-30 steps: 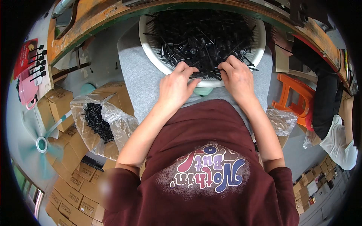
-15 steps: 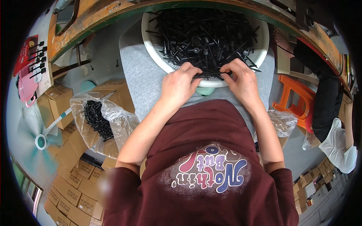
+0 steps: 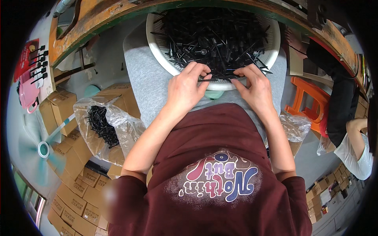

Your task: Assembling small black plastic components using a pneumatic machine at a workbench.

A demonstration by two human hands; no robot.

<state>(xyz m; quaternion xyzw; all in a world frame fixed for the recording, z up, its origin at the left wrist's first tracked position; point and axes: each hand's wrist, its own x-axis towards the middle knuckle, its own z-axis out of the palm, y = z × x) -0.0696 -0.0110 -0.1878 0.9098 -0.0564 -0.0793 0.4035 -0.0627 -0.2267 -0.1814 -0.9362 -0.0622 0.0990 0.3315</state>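
A white perforated basket (image 3: 152,47) rests across my lap, heaped with thin black rod-like plastic parts (image 3: 212,39). My left hand (image 3: 184,84) is at its near rim, thumb and fingers pinching a slim black rod (image 3: 214,80) that points toward the right. Across a small gap, my right hand (image 3: 255,84) hovers at the same rim. Its thumb and index fingertips are apart beside the rod's far end and the pile. Whether they brush any part is hard to make out.
A wooden bench edge (image 3: 114,27) curves above the basket. To the left are a clear bag (image 3: 130,129) of black parts, cardboard boxes (image 3: 75,196) and a fan (image 3: 43,149). An orange stool (image 3: 309,100) and another person's arm (image 3: 356,137) are at the right.
My right thumb and index finger have parted, with the hand slightly farther right. My left hand still grips a black rod. The other person's arm at the right has bent.
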